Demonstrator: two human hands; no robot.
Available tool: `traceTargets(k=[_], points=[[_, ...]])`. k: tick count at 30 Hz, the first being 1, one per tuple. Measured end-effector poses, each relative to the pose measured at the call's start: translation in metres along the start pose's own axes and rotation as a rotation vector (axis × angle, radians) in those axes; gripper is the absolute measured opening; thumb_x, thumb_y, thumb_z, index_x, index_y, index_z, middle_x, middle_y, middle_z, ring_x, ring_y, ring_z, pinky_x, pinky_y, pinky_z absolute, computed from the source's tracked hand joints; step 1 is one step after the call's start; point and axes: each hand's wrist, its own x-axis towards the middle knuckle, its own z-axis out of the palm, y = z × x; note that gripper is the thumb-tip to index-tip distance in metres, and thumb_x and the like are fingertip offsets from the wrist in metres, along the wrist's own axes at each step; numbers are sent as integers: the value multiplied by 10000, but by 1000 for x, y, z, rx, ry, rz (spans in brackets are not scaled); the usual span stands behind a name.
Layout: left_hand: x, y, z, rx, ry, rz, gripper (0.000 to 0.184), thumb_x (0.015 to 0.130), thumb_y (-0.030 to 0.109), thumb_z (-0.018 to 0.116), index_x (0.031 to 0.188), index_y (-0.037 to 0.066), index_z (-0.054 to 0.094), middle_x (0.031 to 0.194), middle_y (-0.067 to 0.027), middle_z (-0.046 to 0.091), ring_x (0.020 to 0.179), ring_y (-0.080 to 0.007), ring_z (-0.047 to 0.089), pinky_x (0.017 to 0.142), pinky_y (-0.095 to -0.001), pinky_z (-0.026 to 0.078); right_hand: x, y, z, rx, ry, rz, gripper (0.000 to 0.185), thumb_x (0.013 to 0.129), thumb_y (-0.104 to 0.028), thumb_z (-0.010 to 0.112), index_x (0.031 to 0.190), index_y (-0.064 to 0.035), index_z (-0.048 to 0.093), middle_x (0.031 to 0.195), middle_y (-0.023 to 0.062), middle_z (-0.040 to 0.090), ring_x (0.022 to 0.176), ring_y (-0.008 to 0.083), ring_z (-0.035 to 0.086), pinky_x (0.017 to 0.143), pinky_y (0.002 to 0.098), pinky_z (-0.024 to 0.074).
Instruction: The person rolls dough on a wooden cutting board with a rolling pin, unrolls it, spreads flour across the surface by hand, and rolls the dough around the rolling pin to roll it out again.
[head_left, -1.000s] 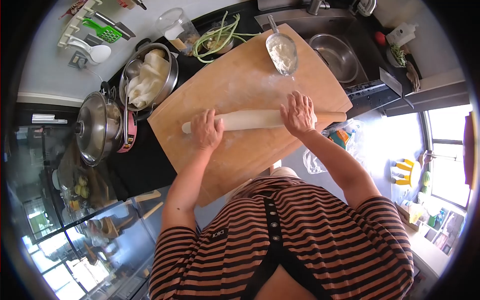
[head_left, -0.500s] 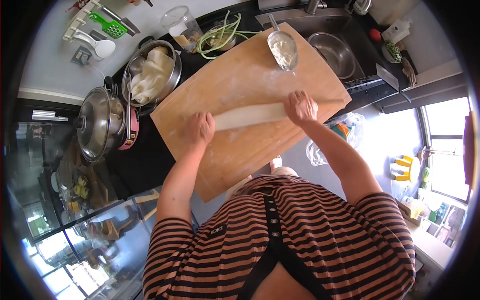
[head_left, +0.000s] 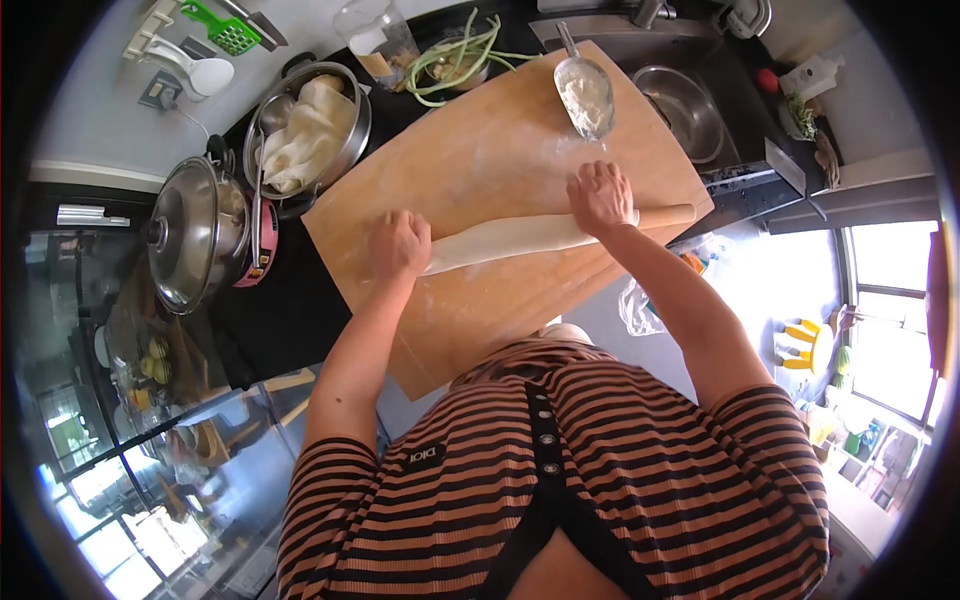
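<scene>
The long, tan wooden rolling pin wrapped in white dough (head_left: 515, 238) runs left-to-right mid-frame, beneath curled left hand (head_left: 402, 242) and right hand (head_left: 602, 197), grip indeterminable.

Dough (head_left: 510, 238) wraps the rolling pin (head_left: 668, 215) on the board (head_left: 440, 335), scoop (head_left: 568, 42) behind, pot (head_left: 195, 240) left.

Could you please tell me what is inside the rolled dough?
A rolling pin, one end showing beyond the right hand; the rest cannot be seen, covered by the dough and the left hand.
</scene>
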Motion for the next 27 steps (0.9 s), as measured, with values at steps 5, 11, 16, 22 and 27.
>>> traceTargets(k=[5, 11, 16, 22, 27], points=[[-1, 89, 4, -128, 277, 260, 169, 808, 217, 531, 822, 60, 593, 860, -109, 605, 793, -311, 567, 716, -465, 452, -18, -66, 20, 105, 77, -134, 243, 795, -300, 555, 872, -71, 585, 925, 104, 578, 920, 287, 518, 803, 422, 403], [34, 92, 36, -123, 46, 65, 211, 834, 248, 499, 737, 80, 582, 838, -112, 616, 779, -313, 599, 652, -425, 489, 31, -71, 28, 197, -32, -31, 318, 806, -340, 549, 901, -40, 599, 941, 124, 584, 937, 297, 533, 817, 405, 435], [45, 72, 35, -182, 49, -59, 256, 840, 259, 493, 669, 83, 567, 737, -121, 592, 703, -323, 601, 639, -440, 489, 50, -53, 34, 87, 120, 27, 329, 856, -352, 502, 915, -45, 604, 970, 133, 587, 996, 304, 521, 809, 439, 428], [4, 10, 12, 50, 113, 82, 280, 847, 285, 498, 674, 77, 570, 726, -128, 594, 688, -324, 592, 633, -447, 481, 2, 10, 12, 40, 13, 43, 295, 854, -341, 510, 805, -67, 608, 847, 115, 611, 876, 301, 566, 753, 453, 430], [-53, 25, -22, -35, -41, 107, 233, 819, 234, 525, 660, 64, 536, 735, -128, 575, 699, -325, 575, 609, -430, 467, -56, 5, -2, 46, -30, -10, 268, 836, -327, 542, 776, -70, 593, 793, 112, 601, 826, 301, 567, 713, 452, 428]])
